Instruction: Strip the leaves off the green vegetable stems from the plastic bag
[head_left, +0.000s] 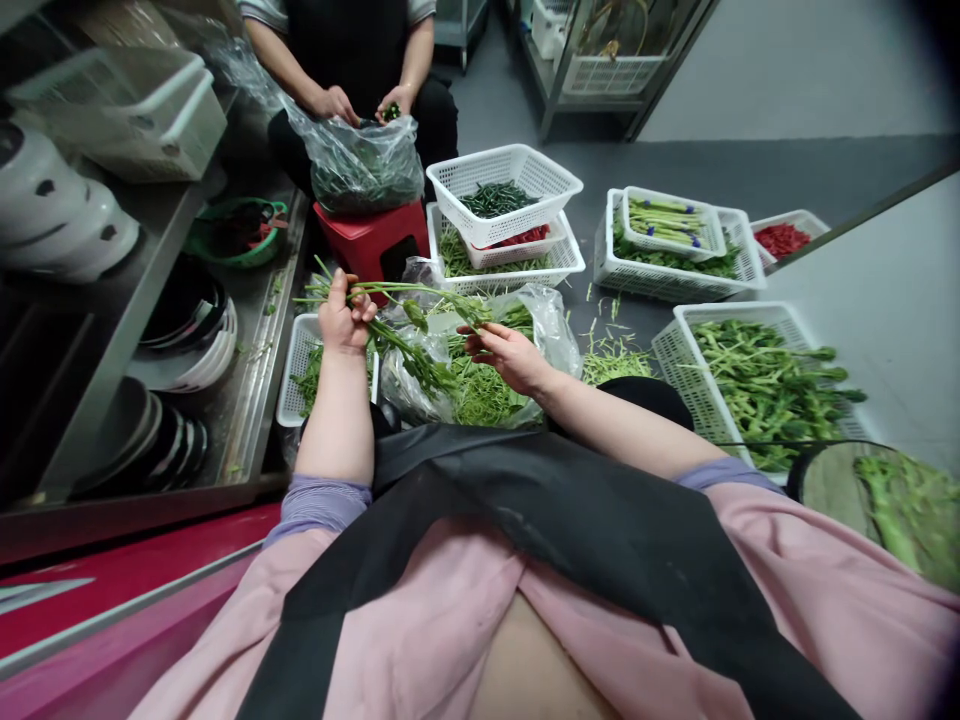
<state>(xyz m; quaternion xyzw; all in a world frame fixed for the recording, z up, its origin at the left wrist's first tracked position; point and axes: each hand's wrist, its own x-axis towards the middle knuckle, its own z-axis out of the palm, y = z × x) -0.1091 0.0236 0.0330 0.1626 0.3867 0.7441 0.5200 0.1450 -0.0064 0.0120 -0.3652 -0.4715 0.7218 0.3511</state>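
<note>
My left hand is closed round a bunch of long green leafy stems, whose leafy ends hang down to the right. One stem stretches across to my right hand, which pinches its leafy tip between thumb and fingers. Below both hands sits an open clear plastic bag filled with cut green stems. A white basket with some greens stands under my left forearm, partly hidden by it.
Another person sits opposite, hands over a bag of greens on a red stool. White baskets of green and red peppers are stacked ahead. A basket of leafy stalks stands right. Metal shelving borders the left. Trimmings litter the floor.
</note>
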